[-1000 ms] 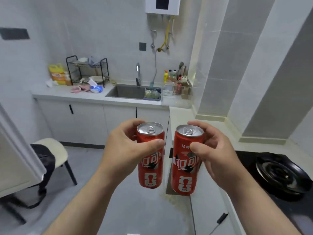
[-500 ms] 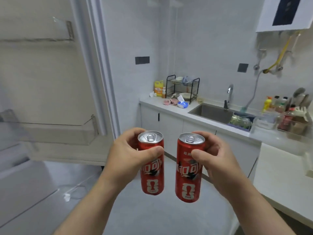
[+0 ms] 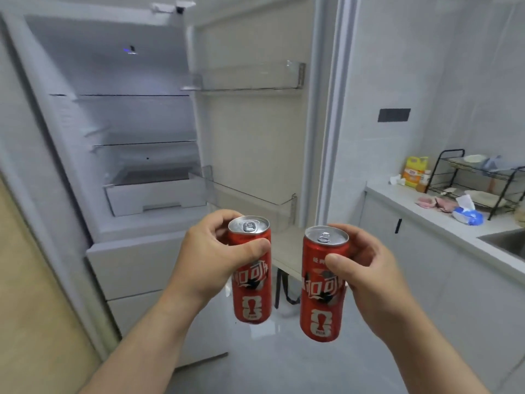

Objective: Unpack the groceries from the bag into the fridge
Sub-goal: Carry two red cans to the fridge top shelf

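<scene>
My left hand (image 3: 216, 254) grips a tall red soda can (image 3: 251, 291) near its top, upright. My right hand (image 3: 369, 277) grips a second red soda can (image 3: 322, 297) the same way, a little lower and to the right. Both cans are held at chest height in front of the open fridge (image 3: 127, 123). Inside are glass shelves and a white drawer (image 3: 153, 197). The fridge door (image 3: 255, 132) stands open to the right, with a clear upper bin (image 3: 247, 78) and a lower bin (image 3: 247, 194). The grocery bag is not in view.
A kitchen counter (image 3: 420, 214) runs along the right wall with white cabinets below. On it stand a black dish rack (image 3: 477, 180), a yellow bottle (image 3: 413, 172), a blue-white wipes pack (image 3: 467, 214) and a sink edge (image 3: 505, 243). A wooden panel (image 3: 31, 308) is at the far left.
My view has swung left from the sink and counter to face the open fridge. Both hands keep hold of their cans, which have drawn slightly apart.
</scene>
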Motion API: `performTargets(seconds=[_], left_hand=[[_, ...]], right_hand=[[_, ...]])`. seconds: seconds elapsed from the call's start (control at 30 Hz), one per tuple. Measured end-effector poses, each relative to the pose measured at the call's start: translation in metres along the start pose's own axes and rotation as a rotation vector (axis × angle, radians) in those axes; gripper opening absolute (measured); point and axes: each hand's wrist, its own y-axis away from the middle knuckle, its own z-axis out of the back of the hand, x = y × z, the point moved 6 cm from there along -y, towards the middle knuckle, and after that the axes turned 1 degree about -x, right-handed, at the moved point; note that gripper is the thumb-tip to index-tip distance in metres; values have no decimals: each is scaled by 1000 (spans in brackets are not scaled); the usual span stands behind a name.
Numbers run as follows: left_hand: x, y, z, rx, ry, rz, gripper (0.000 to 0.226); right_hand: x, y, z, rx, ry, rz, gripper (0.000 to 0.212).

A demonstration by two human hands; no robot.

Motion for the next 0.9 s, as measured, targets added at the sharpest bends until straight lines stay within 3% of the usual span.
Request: performTargets(seconds=[0.3,0.47,0.67,0.9], left_hand=[[23,-40,114,-154,-49,-3,38],[44,-82,177,-216,-30,-11,35],[58,-138,241,-247,-48,-23,34],[53,-187,292,-305,-88,-74,31]], right_hand=[[-1,-71,-121,147,-42,-19,65],[-4,-117,-192,171,1,-16,52],[-16,-166,-258,182,-16,-9,71],[-20,-215,-318,251,-64,-5,61]])
